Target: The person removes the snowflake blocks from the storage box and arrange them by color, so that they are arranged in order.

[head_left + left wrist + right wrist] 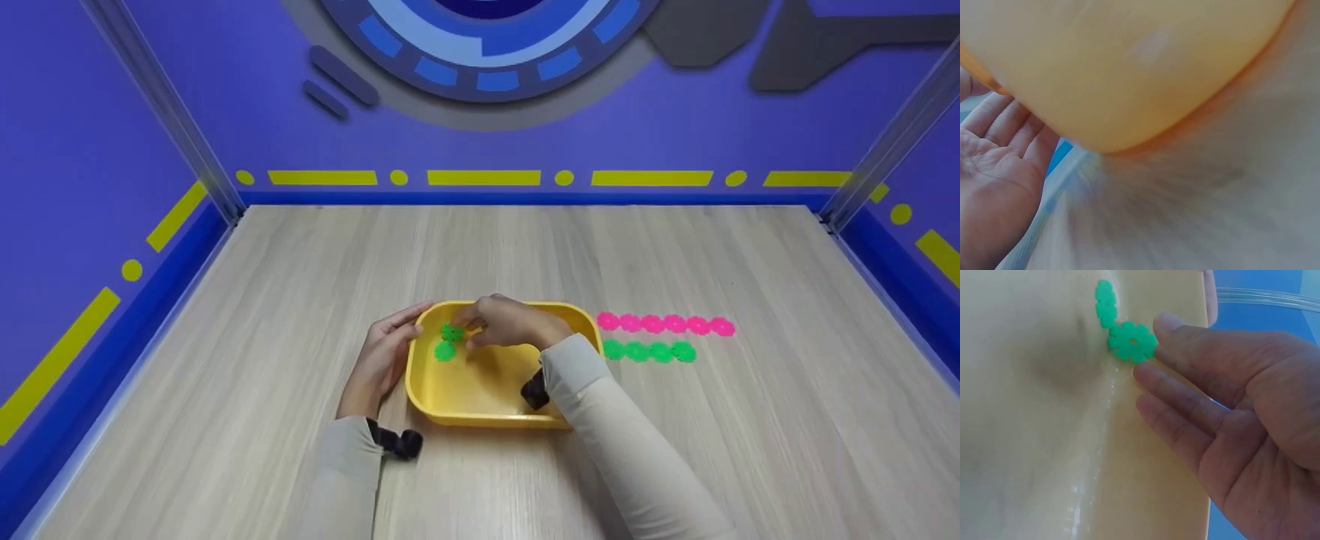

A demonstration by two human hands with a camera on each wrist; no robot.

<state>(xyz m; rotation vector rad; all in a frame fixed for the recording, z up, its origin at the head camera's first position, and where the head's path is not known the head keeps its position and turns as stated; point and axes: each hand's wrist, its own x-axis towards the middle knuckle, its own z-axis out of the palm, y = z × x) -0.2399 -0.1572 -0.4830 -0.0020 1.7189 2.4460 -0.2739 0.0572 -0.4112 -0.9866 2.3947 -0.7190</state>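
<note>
My left hand (381, 358) holds the left end of a yellow tray (480, 420), its thumb at the rim and its fingers along the outer wall. In the left wrist view that hand (999, 169) lies against the tray's outside (1117, 95). My right hand (510, 322) reaches inside the tray, by two green snowflake discs. One disc (1131, 342) stands tilted at the fingertips of the right hand (1230, 410); the thumb and fingers look apart. The other disc (445, 351) lies on the tray floor.
Right of the tray, a row of pink discs (664, 324) lies on the wooden table (750, 435). A shorter row of green discs (649, 351) lies in front of it. Blue walls (487, 150) enclose the table at the back and sides.
</note>
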